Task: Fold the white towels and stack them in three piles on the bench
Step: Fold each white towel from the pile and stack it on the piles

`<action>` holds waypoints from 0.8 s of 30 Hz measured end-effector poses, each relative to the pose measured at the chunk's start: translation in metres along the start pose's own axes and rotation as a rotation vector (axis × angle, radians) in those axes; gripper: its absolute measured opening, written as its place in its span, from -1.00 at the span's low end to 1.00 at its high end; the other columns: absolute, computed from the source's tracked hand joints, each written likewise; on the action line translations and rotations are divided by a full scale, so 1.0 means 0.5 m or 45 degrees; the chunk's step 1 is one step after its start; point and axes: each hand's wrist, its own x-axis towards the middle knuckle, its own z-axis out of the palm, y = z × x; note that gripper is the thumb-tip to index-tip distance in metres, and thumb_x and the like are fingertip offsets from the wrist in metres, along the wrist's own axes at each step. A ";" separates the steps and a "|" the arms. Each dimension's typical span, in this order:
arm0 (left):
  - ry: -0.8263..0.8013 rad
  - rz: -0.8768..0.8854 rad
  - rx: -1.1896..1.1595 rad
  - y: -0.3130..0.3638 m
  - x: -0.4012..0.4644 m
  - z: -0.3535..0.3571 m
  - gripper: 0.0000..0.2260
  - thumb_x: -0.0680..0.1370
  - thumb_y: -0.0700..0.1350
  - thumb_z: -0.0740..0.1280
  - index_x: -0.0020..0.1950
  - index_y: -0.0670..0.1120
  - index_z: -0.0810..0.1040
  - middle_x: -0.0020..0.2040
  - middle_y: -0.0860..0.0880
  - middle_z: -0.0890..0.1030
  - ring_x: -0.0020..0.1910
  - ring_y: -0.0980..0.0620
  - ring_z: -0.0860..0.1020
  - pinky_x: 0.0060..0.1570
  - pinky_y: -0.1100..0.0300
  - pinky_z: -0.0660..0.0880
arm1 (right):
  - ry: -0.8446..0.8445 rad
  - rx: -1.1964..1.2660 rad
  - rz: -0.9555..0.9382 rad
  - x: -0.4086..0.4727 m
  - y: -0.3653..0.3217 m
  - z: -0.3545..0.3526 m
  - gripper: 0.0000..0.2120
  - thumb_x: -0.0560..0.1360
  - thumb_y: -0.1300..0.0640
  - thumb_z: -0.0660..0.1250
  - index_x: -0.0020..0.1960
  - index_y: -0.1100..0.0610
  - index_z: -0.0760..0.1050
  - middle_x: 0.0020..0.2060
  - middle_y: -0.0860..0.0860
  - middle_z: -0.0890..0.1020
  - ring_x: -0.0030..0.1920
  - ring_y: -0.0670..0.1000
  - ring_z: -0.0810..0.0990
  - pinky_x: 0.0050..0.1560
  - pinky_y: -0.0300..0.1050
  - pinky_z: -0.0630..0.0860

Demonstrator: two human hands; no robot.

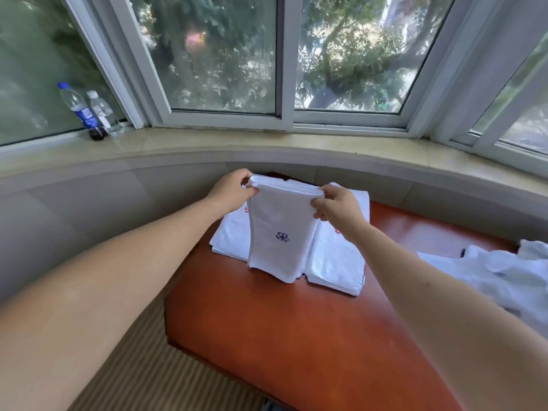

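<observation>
Folded white towel with a dark blue embroidered emblem point(280, 232), hanging upright above the glossy reddish-brown wooden surface point(296, 336). Top corners pinched: left hand point(231, 192) clamped on the left corner, right hand point(336, 207) clamped on the right. Behind and below, two flat stacks of folded white towels point(335, 262), partly hidden by the hanging one; red emblems mostly covered. At the right edge, a rumpled heap of unfolded white towels point(504, 274), cut off by the frame.
</observation>
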 end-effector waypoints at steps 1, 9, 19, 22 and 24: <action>-0.010 0.000 0.009 0.000 0.022 0.005 -0.88 0.57 -0.07 0.42 0.05 -0.07 0.57 0.01 -0.05 0.64 -0.01 -0.08 0.59 -0.13 0.10 0.43 | 0.000 -0.005 0.010 0.022 0.004 -0.002 -0.81 0.45 0.22 0.37 0.03 0.04 0.62 -0.40 -0.05 0.65 -0.42 -0.12 0.64 -0.52 -0.34 0.39; -0.111 -0.033 -0.040 0.010 0.182 0.037 -0.90 0.54 -0.01 0.43 -0.06 0.02 0.55 -0.09 -0.02 0.64 -0.17 0.01 0.54 -0.15 0.11 0.44 | 0.119 0.003 0.091 0.175 0.037 -0.016 -0.82 0.32 0.10 0.31 -0.13 0.02 0.64 -0.37 -0.04 0.66 -0.40 -0.06 0.66 -0.30 -0.09 0.52; -0.321 -0.103 0.031 -0.046 0.414 0.155 -0.84 0.53 -0.01 0.44 0.03 -0.05 0.57 -0.06 -0.04 0.64 0.01 -0.15 0.62 0.03 -0.01 0.56 | 0.271 -0.095 0.295 0.368 0.146 0.007 -0.72 0.41 0.15 0.22 0.04 0.25 0.54 -0.12 0.22 0.65 -0.36 -0.11 0.68 -0.23 -0.03 0.56; -0.384 -0.132 0.029 -0.078 0.476 0.202 -0.84 0.53 -0.03 0.43 0.02 -0.06 0.57 -0.07 -0.08 0.64 0.00 -0.16 0.62 -0.01 -0.06 0.56 | 0.274 -0.119 0.373 0.427 0.189 0.018 -0.71 0.44 0.16 0.20 0.06 0.29 0.52 -0.09 0.23 0.65 -0.31 -0.10 0.70 -0.21 -0.05 0.52; -0.418 -0.149 0.048 -0.099 0.513 0.233 -0.84 0.55 -0.03 0.42 0.04 -0.08 0.56 -0.05 -0.10 0.65 0.00 -0.16 0.62 0.05 -0.11 0.57 | 0.284 -0.130 0.411 0.464 0.215 0.025 -0.74 0.46 0.15 0.22 0.06 0.25 0.54 -0.11 0.18 0.68 -0.30 -0.10 0.70 -0.15 0.04 0.61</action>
